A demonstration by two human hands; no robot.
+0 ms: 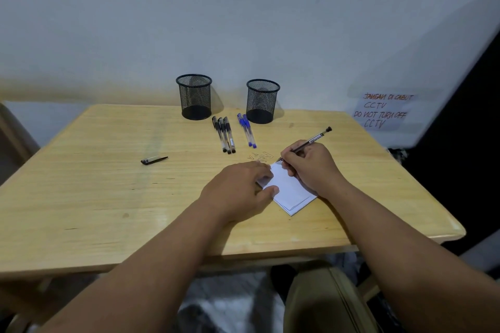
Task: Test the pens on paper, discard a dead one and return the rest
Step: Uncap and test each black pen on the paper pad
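My right hand (311,165) grips a black pen (311,140) in a writing hold, its tip at the far corner of a small folded white paper (290,192). My left hand (238,189) lies flat on the paper's left edge and holds it down. Three black pens (224,134) lie side by side on the wooden table (108,184), and two blue pens (246,130) lie just right of them. A loose black pen cap (154,160) lies to the left. Two black mesh cups, left (194,96) and right (262,101), stand at the back, with nothing visible inside.
Pen scribbles (259,156) mark the tabletop just beyond the paper. A white wall with a handwritten CCTV notice (382,111) rises behind the table. A chair back (13,140) shows at far left. My knees sit below the table's near edge.
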